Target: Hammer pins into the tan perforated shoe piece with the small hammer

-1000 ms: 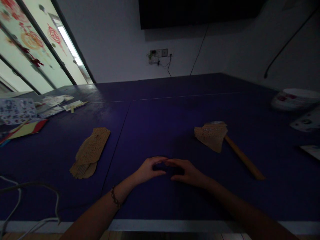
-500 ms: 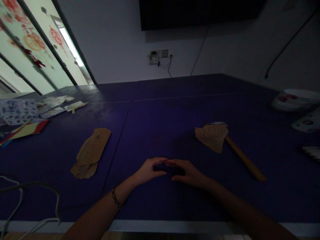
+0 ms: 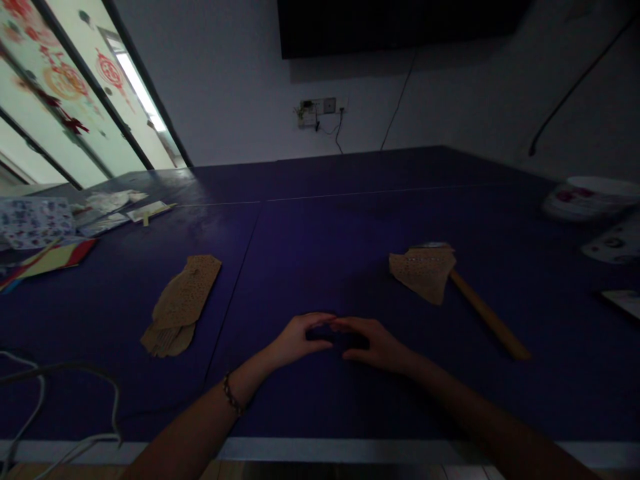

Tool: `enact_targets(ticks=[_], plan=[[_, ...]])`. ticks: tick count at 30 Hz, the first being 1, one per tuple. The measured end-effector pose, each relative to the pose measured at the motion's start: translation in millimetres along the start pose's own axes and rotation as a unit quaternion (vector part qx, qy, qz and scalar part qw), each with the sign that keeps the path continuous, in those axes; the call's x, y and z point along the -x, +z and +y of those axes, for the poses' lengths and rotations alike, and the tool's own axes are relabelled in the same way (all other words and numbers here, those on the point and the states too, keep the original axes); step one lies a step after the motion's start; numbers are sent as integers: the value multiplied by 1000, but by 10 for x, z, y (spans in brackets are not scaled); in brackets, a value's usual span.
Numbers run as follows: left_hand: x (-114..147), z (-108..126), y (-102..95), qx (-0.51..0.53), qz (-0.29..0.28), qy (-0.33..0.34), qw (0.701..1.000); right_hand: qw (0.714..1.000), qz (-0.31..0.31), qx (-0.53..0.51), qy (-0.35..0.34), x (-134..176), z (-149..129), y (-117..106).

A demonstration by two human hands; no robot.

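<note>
My left hand (image 3: 299, 340), with a dark bracelet at the wrist, rests near the front middle of the purple table (image 3: 300, 267). Facing it, my right hand (image 3: 377, 345) lies just to its right. The fingertips of both hands meet, thumbs apart from the fingers, and neither holds anything. Off to the left is a small stack of flat brown pieces (image 3: 186, 300) with a dotted surface. To the right of my hands lies a tool with a wooden handle (image 3: 490, 317). A brown dotted piece (image 3: 425, 272) covers most of its head; a metallic edge shows at the top.
White cables (image 3: 116, 407) loop at the front left. Coloured papers (image 3: 63, 259), a patterned box or bag (image 3: 37, 223) and plastic packets (image 3: 113, 203) lie at the far left. A white tub (image 3: 590, 200) and a phone-like flat object (image 3: 623, 300) are at the right edge.
Both hands keep the same pose with fingertips together. The view has shifted very slightly; nothing on the table has moved.
</note>
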State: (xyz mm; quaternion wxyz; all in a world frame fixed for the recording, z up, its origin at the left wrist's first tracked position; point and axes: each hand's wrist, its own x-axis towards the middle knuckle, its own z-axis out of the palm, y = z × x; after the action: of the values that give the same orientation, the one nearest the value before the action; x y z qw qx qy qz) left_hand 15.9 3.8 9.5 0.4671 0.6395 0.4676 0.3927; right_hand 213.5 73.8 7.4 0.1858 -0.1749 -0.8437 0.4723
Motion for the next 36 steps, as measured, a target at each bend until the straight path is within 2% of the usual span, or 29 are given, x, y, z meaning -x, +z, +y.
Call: enact_targets(ticks=[13, 36], plan=[[-4, 10, -8, -5, -11, 6, 1000, 1000, 2, 11, -2, -1, -11, -4], [2, 0, 1, -14, 2, -8, 1000, 1000, 1, 9, -10, -2, 13, -2]])
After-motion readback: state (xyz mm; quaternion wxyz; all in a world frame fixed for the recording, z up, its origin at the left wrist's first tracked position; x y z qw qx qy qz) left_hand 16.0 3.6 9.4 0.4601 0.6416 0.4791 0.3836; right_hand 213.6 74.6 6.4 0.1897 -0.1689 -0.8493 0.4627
